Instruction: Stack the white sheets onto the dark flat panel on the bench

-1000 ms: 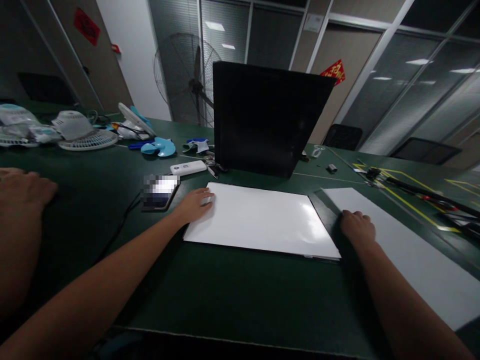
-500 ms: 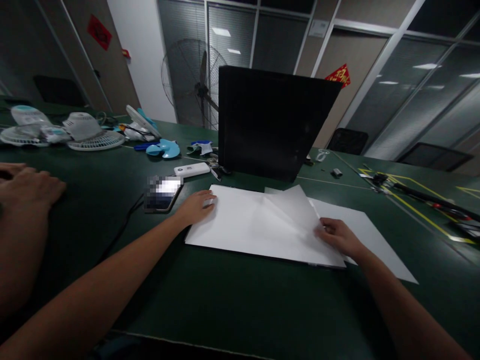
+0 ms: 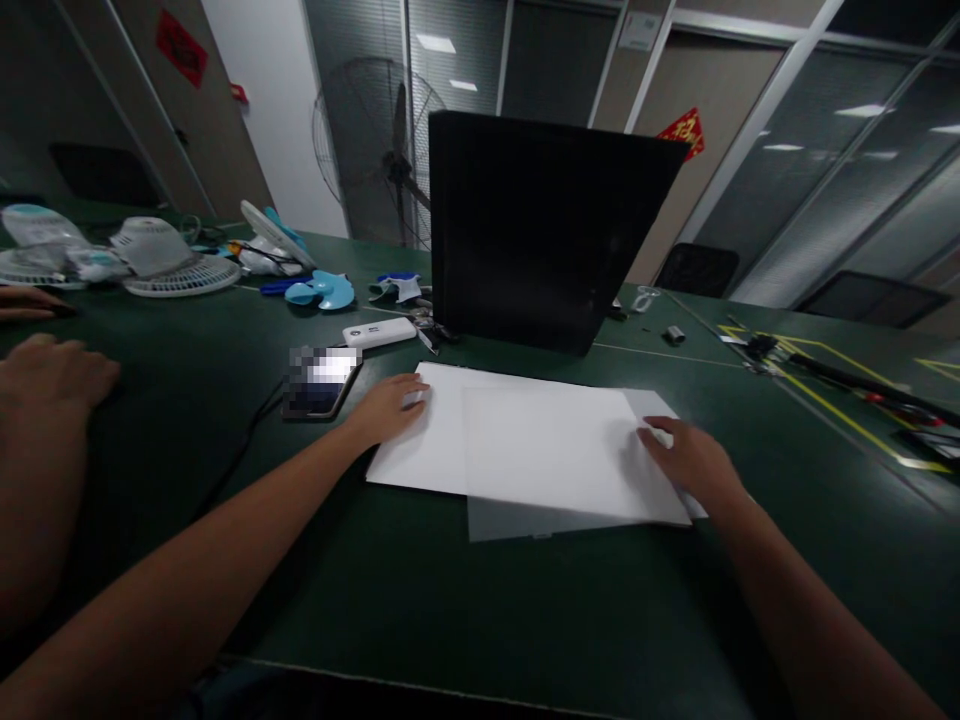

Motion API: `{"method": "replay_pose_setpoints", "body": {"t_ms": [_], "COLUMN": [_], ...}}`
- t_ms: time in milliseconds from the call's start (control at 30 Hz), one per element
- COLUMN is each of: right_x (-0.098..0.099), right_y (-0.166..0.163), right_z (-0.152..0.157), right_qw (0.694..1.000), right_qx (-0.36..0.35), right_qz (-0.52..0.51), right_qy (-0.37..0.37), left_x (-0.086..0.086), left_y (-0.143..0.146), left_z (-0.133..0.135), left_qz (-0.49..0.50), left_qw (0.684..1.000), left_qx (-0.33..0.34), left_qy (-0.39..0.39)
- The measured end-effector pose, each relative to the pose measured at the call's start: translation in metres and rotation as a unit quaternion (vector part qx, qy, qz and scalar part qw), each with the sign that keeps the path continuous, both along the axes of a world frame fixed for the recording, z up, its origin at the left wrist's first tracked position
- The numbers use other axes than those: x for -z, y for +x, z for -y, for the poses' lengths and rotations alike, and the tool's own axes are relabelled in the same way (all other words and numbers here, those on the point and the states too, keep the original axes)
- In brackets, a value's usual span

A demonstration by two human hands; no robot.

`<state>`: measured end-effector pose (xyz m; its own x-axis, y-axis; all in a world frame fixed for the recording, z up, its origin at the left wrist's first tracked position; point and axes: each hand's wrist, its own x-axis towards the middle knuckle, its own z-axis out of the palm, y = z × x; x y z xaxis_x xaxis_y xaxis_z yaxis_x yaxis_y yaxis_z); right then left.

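A stack of white sheets [image 3: 442, 430] lies flat on the green table in front of me. My left hand [image 3: 394, 408] rests on its left edge, fingers stretched out with the thumb apart. A thin see-through sheet [image 3: 514, 522] lies askew over the stack, its front edge sticking out past it. My right hand [image 3: 694, 460] is over the stack's right end, fingers bent, a gap showing between thumb and forefinger. The fingertips are at the paper; whether they press on it I cannot tell. Another white sheet pokes out under that hand.
Behind the paper stands a large black panel [image 3: 551, 235]. To the left are a phone [image 3: 322, 385], a white power bank [image 3: 380, 333], a blue fan blade [image 3: 322, 290] and fan parts [image 3: 180, 272]. Another person's hand [image 3: 56, 370] rests at far left. A black rod [image 3: 847, 375] lies right.
The raised sheet in my right hand has come down flat, its front edge now overhanging the stack. The white sheet spread out at right now shows far less. My left hand stays at the left edge.
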<state>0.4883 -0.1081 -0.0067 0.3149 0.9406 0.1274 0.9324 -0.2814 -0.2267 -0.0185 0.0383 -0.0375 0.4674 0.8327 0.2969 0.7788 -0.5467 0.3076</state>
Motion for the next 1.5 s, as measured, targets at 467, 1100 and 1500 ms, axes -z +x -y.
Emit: {"method": "replay_pose_setpoints", "body": {"t_ms": [467, 1100, 1500], "right_x": [-0.007, -0.012, -0.005], "right_y": [0.006, -0.031, -0.029], "right_z": [0.004, 0.01, 0.006], "right_qw": [0.99, 0.996, 0.996], "right_qx": [0.062, 0.002, 0.036], "right_qz": [0.054, 0.089, 0.055], "right_qy": [-0.111, -0.023, -0.067], "left_x": [0.001, 0.003, 0.003], "left_y": [0.0, -0.001, -0.001], "left_z": [-0.001, -0.003, -0.002], "left_qz": [-0.009, 0.022, 0.03], "left_qw": [1.0, 1.0, 0.999], "left_qx": [0.001, -0.007, -0.014], "left_qy": [0.005, -0.005, -0.017]}}
